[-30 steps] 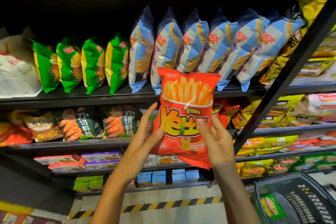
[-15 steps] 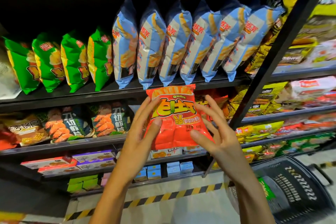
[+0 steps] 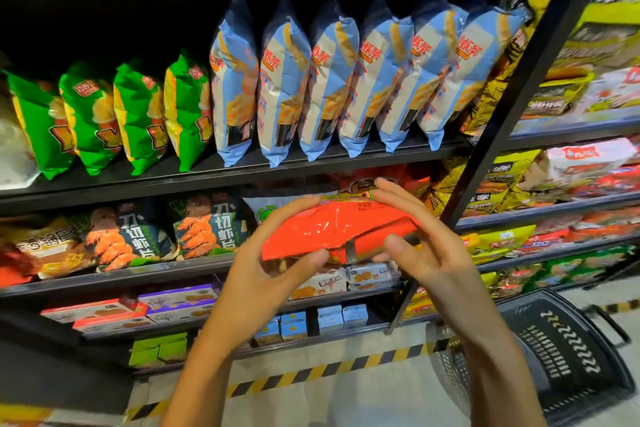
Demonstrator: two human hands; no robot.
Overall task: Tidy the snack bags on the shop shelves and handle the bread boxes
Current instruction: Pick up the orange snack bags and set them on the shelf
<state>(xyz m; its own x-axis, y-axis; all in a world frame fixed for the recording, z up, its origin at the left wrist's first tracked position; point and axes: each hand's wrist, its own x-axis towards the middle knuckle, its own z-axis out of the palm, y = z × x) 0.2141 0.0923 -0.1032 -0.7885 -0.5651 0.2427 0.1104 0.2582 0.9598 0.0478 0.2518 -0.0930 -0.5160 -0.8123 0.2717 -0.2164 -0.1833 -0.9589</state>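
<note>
While held at frame centre before second shelf (image 3: pixel 194 272), red snack bag (image 3: pixel 337 230) is tipped nearly flat, long axis left-right, bottom seam turned toward camera, printed top edge away. Left hand (image 3: pixel 268 279) is raised from below, thumb under near edge, fingers curled over far left edge, gripping bag. Right hand (image 3: pixel 424 248) is cupped round right end, fingertips on top edge, thumb at near side. Bag front is foreshortened, print unreadable. Black basket (image 3: pixel 561 354), lower right, is cut by frame edge.
</note>
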